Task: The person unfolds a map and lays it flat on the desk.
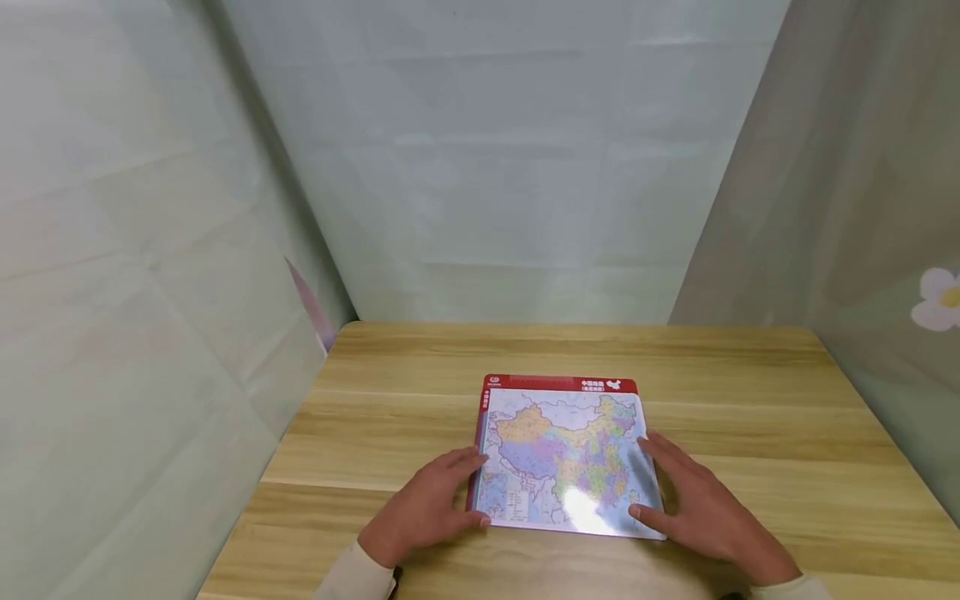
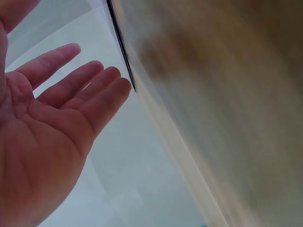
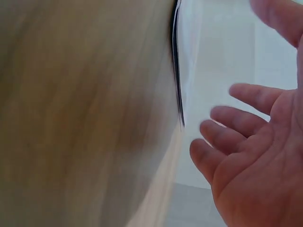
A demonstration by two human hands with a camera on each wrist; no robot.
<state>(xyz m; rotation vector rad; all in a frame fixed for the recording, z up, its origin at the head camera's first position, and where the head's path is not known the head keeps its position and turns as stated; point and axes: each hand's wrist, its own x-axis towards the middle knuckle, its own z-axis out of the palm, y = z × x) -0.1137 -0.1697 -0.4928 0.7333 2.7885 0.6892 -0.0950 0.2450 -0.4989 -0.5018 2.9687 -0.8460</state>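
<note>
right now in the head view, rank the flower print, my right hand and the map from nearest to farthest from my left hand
1. map: lying on the table, left hand at its left edge
2. right hand: across, at the map's right edge
3. flower print: far right, on the curtain

Flat rectangular map board [image 1: 558, 454], red along its top with white lettering [image 1: 592, 384], patchworked orange, purple, green and yellow; light-brown, streak-grained wooden surface [image 1: 375, 425]; pale grey-green hanging sheet [image 1: 510, 183]; white, yellow-centred printed flower [image 1: 937, 287]
</note>
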